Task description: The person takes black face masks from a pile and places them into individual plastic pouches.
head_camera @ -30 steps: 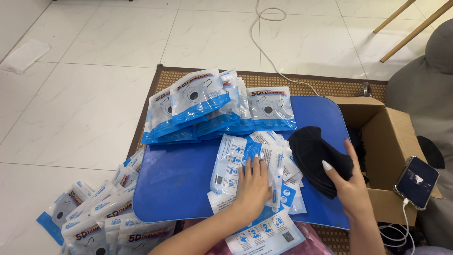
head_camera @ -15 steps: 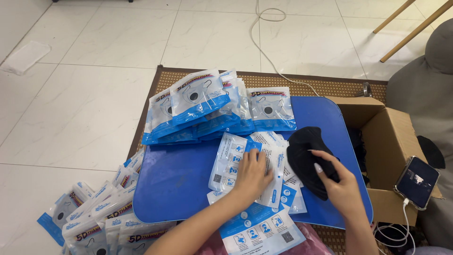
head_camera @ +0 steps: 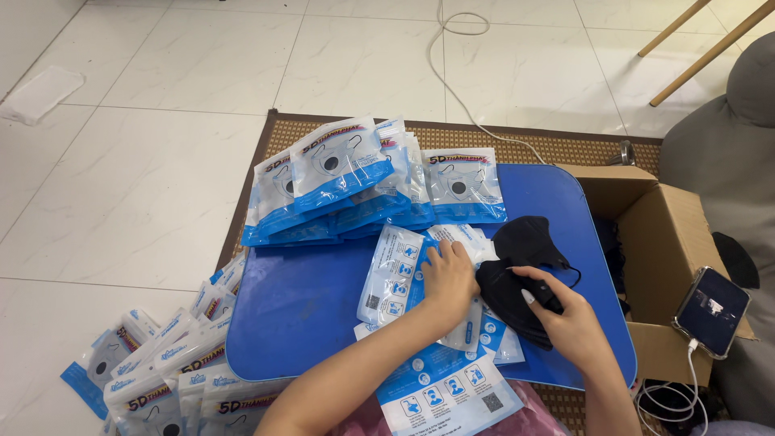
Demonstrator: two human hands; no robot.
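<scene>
The person sits at a low blue surface (head_camera: pixel 299 299) and works with both hands. The left hand (head_camera: pixel 449 277) lies flat, fingers spread, on a small pile of empty white and blue pouches (head_camera: pixel 395 274) in the middle of the surface; its grip is open and it only presses them down. The right hand (head_camera: pixel 565 319) is closed in a grip on a stack of black masks (head_camera: pixel 517 266), thumb on top, just beside the pouches (the lower masks are partly hidden under the fingers). Behind them a fan of filled packets (head_camera: pixel 355 182) leans along the far edge, and more filled packets (head_camera: pixel 153 371) lie on the floor at the left. An open cardboard box (head_camera: pixel 670 242) stands at the right, with a phone (head_camera: pixel 712 311) leaning on its flap. I think the risk is that the pouches are smooth and overlapping, so they can slide apart under the flat hand; also the grip on the masks may take several at once, because they lie tightly together.
</scene>
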